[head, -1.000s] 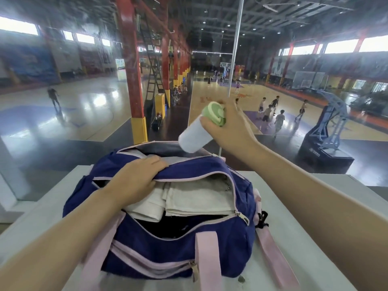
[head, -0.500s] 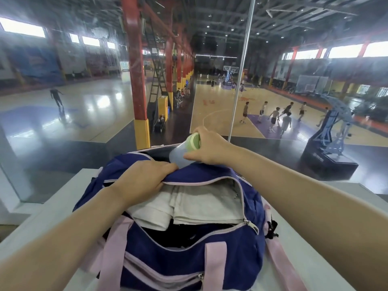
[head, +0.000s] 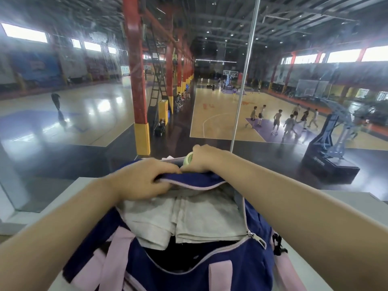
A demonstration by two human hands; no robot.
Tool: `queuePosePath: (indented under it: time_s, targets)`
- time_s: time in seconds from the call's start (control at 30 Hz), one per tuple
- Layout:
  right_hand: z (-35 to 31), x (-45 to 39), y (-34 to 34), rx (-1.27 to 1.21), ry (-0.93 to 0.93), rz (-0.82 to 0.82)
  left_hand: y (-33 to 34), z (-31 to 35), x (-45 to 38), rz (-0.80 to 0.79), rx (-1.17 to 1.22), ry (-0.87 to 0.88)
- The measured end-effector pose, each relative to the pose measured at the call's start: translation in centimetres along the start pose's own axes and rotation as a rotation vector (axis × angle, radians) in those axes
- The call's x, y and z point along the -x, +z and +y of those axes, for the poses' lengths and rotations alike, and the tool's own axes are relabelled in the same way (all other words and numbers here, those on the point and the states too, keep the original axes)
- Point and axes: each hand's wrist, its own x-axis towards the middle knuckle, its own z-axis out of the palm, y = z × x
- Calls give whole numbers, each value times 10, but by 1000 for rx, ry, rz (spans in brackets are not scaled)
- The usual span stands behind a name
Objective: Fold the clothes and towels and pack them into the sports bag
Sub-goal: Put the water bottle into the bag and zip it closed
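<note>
A navy sports bag with pink straps lies unzipped on a white ledge. Folded grey-white towels fill its main opening, over something dark below. My left hand grips the bag's far flap by its pink-trimmed edge. My right hand holds a white bottle by its green cap and has it down inside a far pocket of the bag; only the cap shows.
The ledge ends at a glass wall with a metal post right behind the bag. Beyond the glass, basketball courts lie far below with players and red columns. Pink straps hang over the bag's near side.
My right hand has brought the bottle down from above the bag into the far pocket, so its white body is now hidden. My left hand has shifted up along the flap.
</note>
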Motion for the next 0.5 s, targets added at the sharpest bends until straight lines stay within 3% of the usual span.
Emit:
queuePosePath:
  time_s: [0.03,0.1,0.13,0.17,0.23,0.3,0.43,0.5]
  targets:
    - [0,-2,3,-10,-10,1,-12,-8,-9,-35,200,-117]
    - [1,-2,5,2,-40,11,-25,-30,-30,163,400,-235]
    - [1,-1,4,7,-46,15,-26,-44,-41,266,322,-203]
    - [1,1,4,8,-48,15,-25,-51,-51,247,184,-202]
    - [-1,3,3,16,-47,11,-13,-59,-68,-35,-84,-292]
    - [-1,5,1,34,-64,5,1,-63,-88,-119,-234,-308]
    - [-4,8,-4,94,-116,7,10,-57,-99,266,-264,-187]
    - [-10,3,-3,209,-160,33,13,-60,-97,379,-193,-169]
